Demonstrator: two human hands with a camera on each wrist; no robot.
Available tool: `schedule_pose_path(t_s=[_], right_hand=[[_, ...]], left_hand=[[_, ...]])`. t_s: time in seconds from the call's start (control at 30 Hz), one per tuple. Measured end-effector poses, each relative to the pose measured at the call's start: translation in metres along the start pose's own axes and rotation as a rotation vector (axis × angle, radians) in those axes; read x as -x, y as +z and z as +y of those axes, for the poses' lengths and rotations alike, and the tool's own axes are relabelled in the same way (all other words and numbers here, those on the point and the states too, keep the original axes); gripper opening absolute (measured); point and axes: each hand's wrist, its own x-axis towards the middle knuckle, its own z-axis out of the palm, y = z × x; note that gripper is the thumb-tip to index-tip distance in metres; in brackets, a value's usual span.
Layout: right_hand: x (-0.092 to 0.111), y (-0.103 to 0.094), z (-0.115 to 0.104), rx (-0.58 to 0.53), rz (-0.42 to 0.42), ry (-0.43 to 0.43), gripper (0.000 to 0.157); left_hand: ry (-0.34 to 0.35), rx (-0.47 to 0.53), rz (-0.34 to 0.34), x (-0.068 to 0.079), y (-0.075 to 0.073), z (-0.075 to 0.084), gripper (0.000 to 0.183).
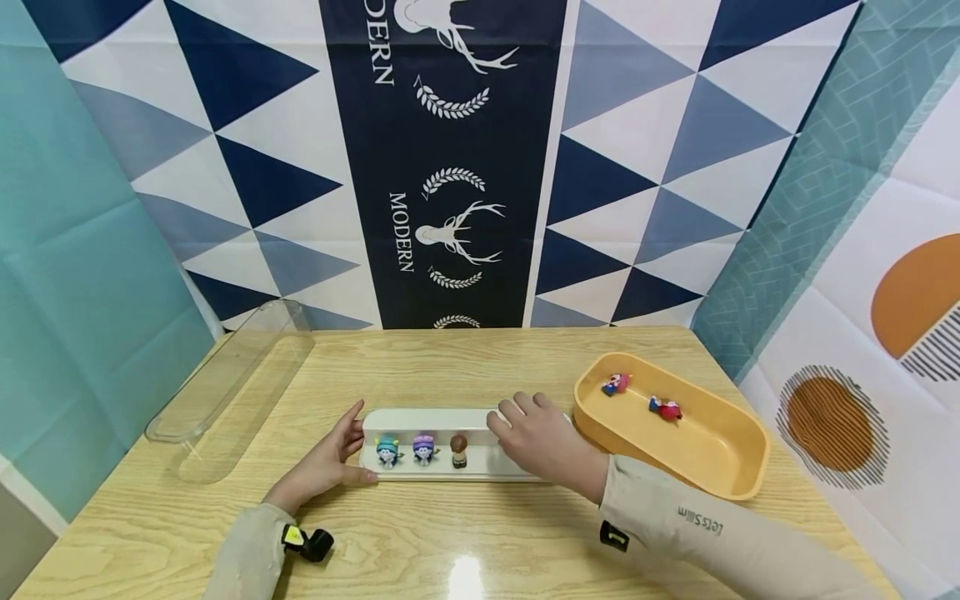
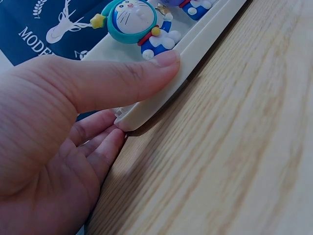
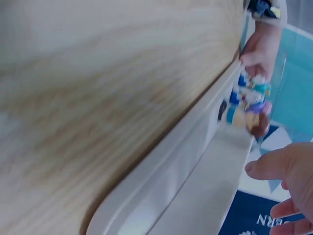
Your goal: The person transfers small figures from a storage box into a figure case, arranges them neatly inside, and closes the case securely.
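A long white display tray (image 1: 427, 419) lies on the wooden table in front of me. Three small figurines stand in its left half: one in a teal hood (image 1: 387, 452), one in a purple hood (image 1: 423, 450) and one with brown hair (image 1: 458, 451). My left hand (image 1: 326, 467) grips the tray's left end, its thumb (image 2: 132, 81) on the rim and the other fingers at the corner below. Over the right part of the tray is my right hand (image 1: 551, 442); in the right wrist view its thumb (image 3: 271, 164) is extended and nothing shows in its grasp.
An orange-yellow bin (image 1: 693, 475) at the right holds two figurines lying down, one pink and blue (image 1: 616, 384), the other red and blue (image 1: 665, 408). A clear plastic cover (image 1: 232, 392) lies along the table's left side. Patterned cloth hangs behind the table.
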Motion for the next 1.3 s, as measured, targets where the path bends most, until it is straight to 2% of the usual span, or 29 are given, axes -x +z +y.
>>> schedule_pose_path(t_s=[0.3, 0.77, 1.07, 1.2, 1.3], right_hand=[[0.011, 0.006, 0.030, 0.022, -0.017, -0.002, 0.025], [0.032, 0.006, 0.075, 0.012, -0.100, 0.068, 0.032], [0.045, 0.010, 0.099, 0.036, -0.099, 0.122, 0.036], [0.049, 0.010, 0.107, 0.045, -0.090, 0.129, 0.039], [0.052, 0.013, 0.114, 0.049, -0.110, 0.142, 0.039]], left_hand=[[0.000, 0.006, 0.004, 0.001, 0.000, 0.000, 0.122], [-0.007, 0.001, 0.000, 0.002, 0.000, -0.001, 0.122], [-0.001, 0.007, 0.007, 0.000, 0.000, -0.004, 0.123], [-0.024, 0.018, 0.014, 0.000, 0.001, -0.005, 0.123], [-0.018, 0.018, 0.011, 0.000, 0.000, -0.005, 0.123]])
